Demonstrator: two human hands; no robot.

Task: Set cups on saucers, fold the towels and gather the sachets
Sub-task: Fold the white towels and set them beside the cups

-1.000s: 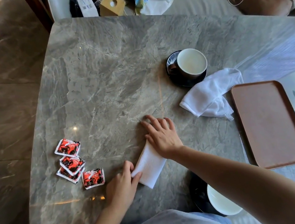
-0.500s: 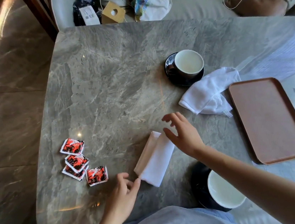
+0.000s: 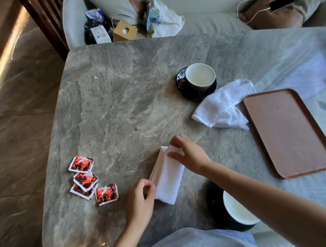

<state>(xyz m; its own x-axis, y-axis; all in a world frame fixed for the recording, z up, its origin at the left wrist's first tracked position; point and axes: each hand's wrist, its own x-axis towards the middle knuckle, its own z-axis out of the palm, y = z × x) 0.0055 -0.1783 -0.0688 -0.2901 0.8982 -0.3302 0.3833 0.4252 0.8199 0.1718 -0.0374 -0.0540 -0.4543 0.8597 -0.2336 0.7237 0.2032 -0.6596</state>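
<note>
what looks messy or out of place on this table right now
The white towel between the far saucer and the brown tray lies crumpled and unfolded. The four red sachets sit loose, some overlapping, not gathered. The folded towel looks neat. Nothing looks spilled or broken.

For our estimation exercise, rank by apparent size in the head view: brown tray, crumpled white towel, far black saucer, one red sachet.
Largest first:
brown rectangular tray
crumpled white towel
far black saucer
red sachet

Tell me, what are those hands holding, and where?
The folded white towel: the right hand grips its far end; the left hand has fingers at its near left edge, but a pinch cannot be told.
</note>
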